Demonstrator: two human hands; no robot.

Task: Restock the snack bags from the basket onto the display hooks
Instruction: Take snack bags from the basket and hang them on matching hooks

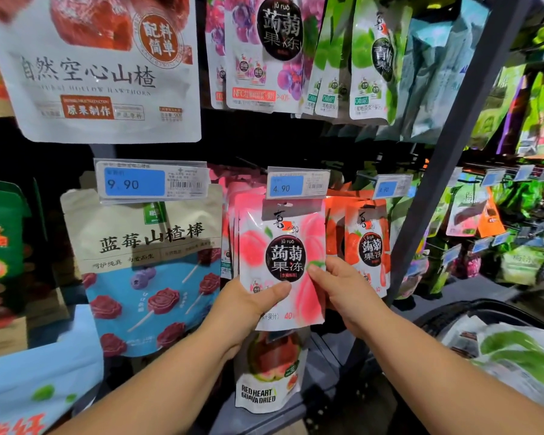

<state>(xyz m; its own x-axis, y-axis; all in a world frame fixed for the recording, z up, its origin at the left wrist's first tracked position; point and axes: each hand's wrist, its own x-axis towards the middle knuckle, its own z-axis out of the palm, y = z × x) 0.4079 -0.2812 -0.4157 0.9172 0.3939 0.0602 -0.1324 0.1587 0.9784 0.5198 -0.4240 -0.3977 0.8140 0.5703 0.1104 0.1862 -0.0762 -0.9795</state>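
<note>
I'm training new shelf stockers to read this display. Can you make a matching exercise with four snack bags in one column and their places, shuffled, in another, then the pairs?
Bags:
1. pink peach jelly bag
2. beige and blue hawthorn-lollipop bag
3. white guava bag printed with red fruit
4. purple grape jelly bag

Places:
A. upper row of hooks
B. under the blue 9.90 price tag
C. gripped by the left hand and right hand
D. lowest, beneath the hands

Pairs: 1-C, 2-B, 3-D, 4-A

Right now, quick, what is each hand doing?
Left hand: holds the pink peach jelly bag by its lower left.
Right hand: holds the same bag's right side.
</note>
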